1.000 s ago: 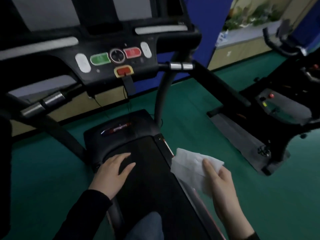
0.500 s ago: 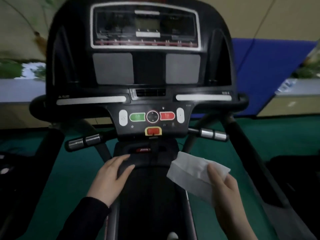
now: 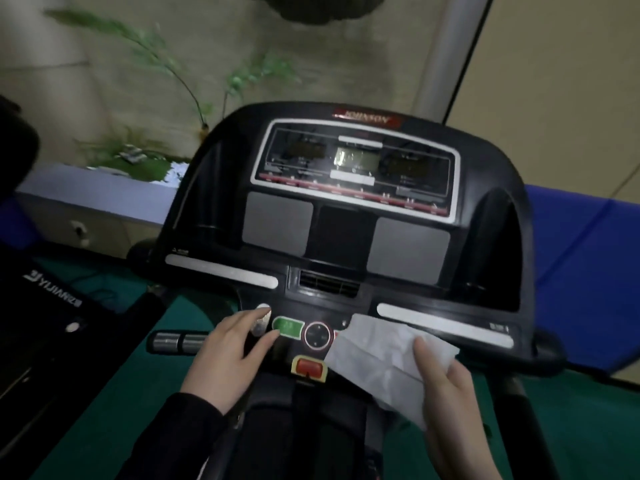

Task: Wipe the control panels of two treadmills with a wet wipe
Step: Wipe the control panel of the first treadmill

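Note:
A black treadmill control panel (image 3: 346, 233) fills the middle of the view, with a display (image 3: 356, 164) at the top and a button cluster below: a green button (image 3: 288, 328), a round dial (image 3: 317, 336) and a red stop key (image 3: 309, 368). My right hand (image 3: 450, 393) holds a white wet wipe (image 3: 381, 355), which lies over the right side of the button cluster. My left hand (image 3: 232, 351) is open, its fingertips at the left end of the cluster beside the green button.
A second black machine (image 3: 52, 306) stands at the left edge. Silver grip sensors (image 3: 180, 342) stick out left of the panel. A blue mat (image 3: 585, 271) leans at the right, plants and a ledge (image 3: 104, 199) sit behind, and green floor (image 3: 571, 427) lies below.
The view has swung up from the treadmill belt to the control panel. Both hands have risen from belt level to the button cluster, and the wipe now lies against the panel.

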{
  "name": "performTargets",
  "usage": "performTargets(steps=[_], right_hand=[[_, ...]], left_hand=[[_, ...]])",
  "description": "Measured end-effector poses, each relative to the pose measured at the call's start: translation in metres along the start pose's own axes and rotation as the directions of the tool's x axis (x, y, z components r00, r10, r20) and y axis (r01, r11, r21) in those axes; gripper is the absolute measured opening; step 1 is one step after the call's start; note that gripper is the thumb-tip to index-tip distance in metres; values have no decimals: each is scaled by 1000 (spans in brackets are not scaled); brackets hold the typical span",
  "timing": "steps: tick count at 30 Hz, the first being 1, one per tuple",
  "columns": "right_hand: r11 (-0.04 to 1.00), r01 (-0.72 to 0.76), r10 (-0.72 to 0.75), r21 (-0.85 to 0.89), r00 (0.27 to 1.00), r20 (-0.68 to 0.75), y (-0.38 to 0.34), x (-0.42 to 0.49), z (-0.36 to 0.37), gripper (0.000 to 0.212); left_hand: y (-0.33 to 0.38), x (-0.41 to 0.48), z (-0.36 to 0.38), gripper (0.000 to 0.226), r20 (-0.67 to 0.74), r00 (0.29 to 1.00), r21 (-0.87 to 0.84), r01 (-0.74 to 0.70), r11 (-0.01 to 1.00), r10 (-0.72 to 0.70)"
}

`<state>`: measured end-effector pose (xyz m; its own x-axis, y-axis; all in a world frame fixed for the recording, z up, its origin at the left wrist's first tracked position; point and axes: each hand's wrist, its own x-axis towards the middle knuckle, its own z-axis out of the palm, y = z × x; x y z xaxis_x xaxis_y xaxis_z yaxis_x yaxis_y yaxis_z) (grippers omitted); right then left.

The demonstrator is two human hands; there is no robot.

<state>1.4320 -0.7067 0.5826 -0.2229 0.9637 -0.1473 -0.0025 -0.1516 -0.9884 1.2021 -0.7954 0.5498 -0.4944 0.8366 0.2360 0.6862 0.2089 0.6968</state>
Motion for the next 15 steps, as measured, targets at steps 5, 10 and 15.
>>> performTargets(steps=[5,10,15], right_hand=[[1000,-10,10,14,1000,5,-15,33,17,24],[999,38,-38,9,996,-76,-35,70,48,24],[991,117,-99,68,969,-225,-58,104,83,22]], left_hand=[[-1,45,-10,41,-45,998,-5,-38,999,38],[-15,103,-22,42,-46,995,-40,-91,995,89],[-30,166,-35,54,-63,979,-30,-198,980,196]])
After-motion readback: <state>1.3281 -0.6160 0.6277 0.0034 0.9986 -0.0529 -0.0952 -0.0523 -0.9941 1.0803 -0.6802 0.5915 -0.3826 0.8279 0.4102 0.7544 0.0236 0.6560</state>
